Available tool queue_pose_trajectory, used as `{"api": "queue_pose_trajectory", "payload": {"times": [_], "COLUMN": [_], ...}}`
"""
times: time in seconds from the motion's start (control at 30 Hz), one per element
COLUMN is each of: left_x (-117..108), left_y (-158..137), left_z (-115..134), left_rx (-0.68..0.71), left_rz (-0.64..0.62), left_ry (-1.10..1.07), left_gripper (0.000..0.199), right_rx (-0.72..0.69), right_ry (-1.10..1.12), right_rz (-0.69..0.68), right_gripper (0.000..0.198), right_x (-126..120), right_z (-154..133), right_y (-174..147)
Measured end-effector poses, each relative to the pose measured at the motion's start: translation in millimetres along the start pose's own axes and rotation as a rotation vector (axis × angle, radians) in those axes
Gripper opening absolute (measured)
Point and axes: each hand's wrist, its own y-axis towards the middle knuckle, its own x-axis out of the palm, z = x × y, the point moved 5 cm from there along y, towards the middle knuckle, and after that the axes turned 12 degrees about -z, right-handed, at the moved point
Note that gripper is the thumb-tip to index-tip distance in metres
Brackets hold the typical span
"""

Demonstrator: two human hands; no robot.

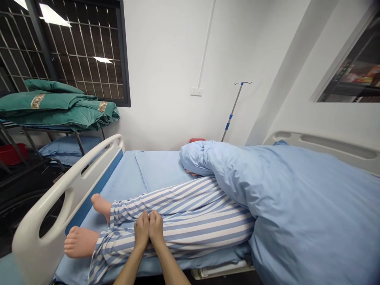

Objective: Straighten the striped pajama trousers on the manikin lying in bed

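While both hands rest side by side on the near lower leg of the figure lying on the hospital bed (130, 174), the work in hand appears to be at an early or middle stage. The left hand (141, 230) lies flat on the striped pyjama trouser leg (184, 225), fingers extended and closed together; its grip holds nothing and only presses on the cloth. The right hand (156, 228) lies touching it, thumb to thumb, in the same flat posture, also holding nothing.

The figure, which looks like a care training manikin, lies on its side with 2 bare feet (79, 241) toward the white footboard (59, 190). The near trouser leg is rucked and sits high above the ankle. Both legs are uncovered from the thigh down.

Judged done: the light blue quilt (297, 198) is folded back toward the upper body, exposing the legs. Judged outstanding: the quilt is not respread over the legs, and the near trouser hem is not smoothed down.

Other items noted: folded green bedding (59, 107) on a rack beside the barred window, an IV pole (233, 109) against the far wall, and a side rail (326, 144) beyond the quilt.
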Motion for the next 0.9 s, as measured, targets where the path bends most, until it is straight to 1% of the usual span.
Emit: {"api": "queue_pose_trajectory", "payload": {"times": [0.1, 0.17, 0.3, 0.37, 0.43, 0.5, 0.57, 0.7, 0.8, 0.9], "left_x": [0, -1, -2, -2, -2, -2, -3, -3, -1, 1], "left_y": [0, -1, -1, -2, -2, -4, -5, -7, -7, -6], "left_z": [1, 1, 3, 4, 7, 10, 13, 14, 15, 14], "left_rx": [0.008, 0.014, 0.021, 0.021, 0.053, 0.108, 0.136, 0.127, 0.149, 0.124], "left_rz": [-0.043, -0.048, -0.058, -0.058, -0.052, -0.038, -0.032, -0.032, -0.045, -0.064], "left_ry": [-0.031, -0.049, -0.073, -0.053, -0.004, 0.052, 0.079, 0.065, 0.038, 0.013], "left_gripper": [0.042, 0.043, 0.044, 0.043, 0.038, 0.032, 0.028, 0.025, 0.023, 0.021], "right_rx": [0.026, 0.028, -0.052, -0.087, -0.101, -0.103, -0.097, -0.069, -0.063, -0.064], "right_ry": [0.011, 0.001, -0.064, -0.052, -0.027, -0.039, -0.102, -0.223, -0.241, -0.228], "right_rz": [-0.023, -0.037, -0.096, -0.117, -0.133, -0.154, -0.163, -0.11, -0.094, -0.086], "right_gripper": [0.028, 0.028, 0.026, 0.026, 0.026, 0.026, 0.026, 0.029, 0.029, 0.028], "right_x": [1, 0, -9, -14, -18, -18, -15, -13, -13, -14], "right_z": [1, -1, -16, -24, -26, -23, -16, -3, -1, -1], "right_y": [2, 4, 10, 13, 13, 11, 7, 1, 1, 2]}}
